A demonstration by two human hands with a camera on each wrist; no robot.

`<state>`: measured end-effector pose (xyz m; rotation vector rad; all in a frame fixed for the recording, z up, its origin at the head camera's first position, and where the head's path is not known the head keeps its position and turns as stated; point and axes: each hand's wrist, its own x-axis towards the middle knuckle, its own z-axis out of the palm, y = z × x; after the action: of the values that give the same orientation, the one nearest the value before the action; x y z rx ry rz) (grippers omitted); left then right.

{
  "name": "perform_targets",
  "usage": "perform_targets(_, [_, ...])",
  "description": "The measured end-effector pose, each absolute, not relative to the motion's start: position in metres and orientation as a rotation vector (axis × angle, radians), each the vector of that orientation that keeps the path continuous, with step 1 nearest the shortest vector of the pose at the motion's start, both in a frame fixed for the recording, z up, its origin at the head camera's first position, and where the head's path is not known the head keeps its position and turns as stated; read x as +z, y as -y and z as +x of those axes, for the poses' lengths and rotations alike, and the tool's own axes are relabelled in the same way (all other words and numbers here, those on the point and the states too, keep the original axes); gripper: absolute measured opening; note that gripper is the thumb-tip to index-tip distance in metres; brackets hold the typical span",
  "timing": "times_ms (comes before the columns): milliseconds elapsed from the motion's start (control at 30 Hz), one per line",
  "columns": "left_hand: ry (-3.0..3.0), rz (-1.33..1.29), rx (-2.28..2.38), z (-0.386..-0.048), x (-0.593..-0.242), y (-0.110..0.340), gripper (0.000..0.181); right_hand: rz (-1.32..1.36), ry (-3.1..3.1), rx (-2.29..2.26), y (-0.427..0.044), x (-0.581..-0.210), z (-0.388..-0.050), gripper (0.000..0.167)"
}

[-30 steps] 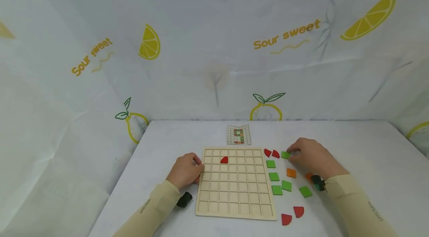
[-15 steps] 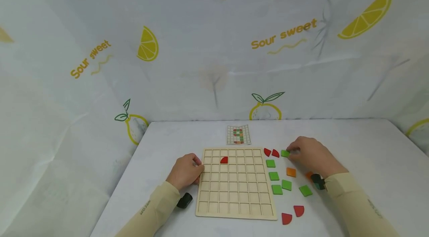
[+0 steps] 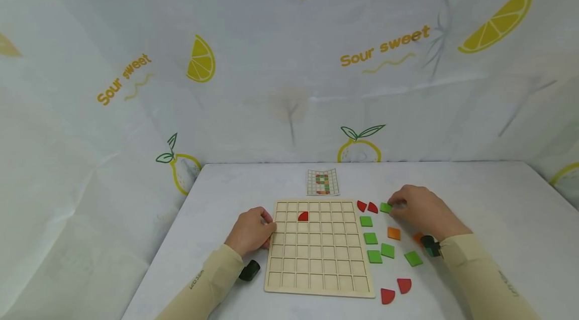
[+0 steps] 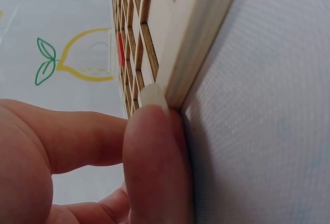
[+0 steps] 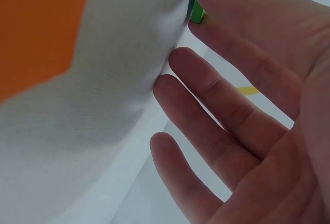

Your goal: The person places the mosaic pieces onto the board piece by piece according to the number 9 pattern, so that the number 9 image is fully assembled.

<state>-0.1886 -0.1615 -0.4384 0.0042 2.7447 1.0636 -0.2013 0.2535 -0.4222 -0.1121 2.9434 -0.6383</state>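
In the head view a wooden grid board (image 3: 320,248) lies flat on the table, a red quarter-circle tile (image 3: 303,216) set in one of its upper cells. My left hand (image 3: 251,231) pinches the board's left edge; the left wrist view has the thumb (image 4: 157,167) against the rim. To the board's right, my right hand (image 3: 418,210) holds a small green square tile (image 3: 385,207) between thumb and index finger. Up close in the right wrist view, that green tile (image 5: 197,12) touches the white cloth, and the other fingers are spread out.
Beyond the board lies a printed pattern card (image 3: 322,182). Loose green squares (image 3: 370,238), orange squares (image 3: 394,233) and red quarter circles (image 3: 387,296) lie right of the board. One orange tile (image 3: 418,237) sits partly under the right wrist. A printed cloth (image 3: 271,59) hangs behind.
Both hands keep almost the same places, the left at the board's edge and the right at the green tile. The whole view shifts very slightly.
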Motion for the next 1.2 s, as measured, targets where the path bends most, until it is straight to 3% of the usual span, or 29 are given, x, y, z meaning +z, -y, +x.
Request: perform_targets(1200, [-2.74, -0.003, 1.077, -0.188, -0.437, 0.161, 0.01, -0.15, -2.879, -0.668, -0.24, -0.414, -0.206, 0.031])
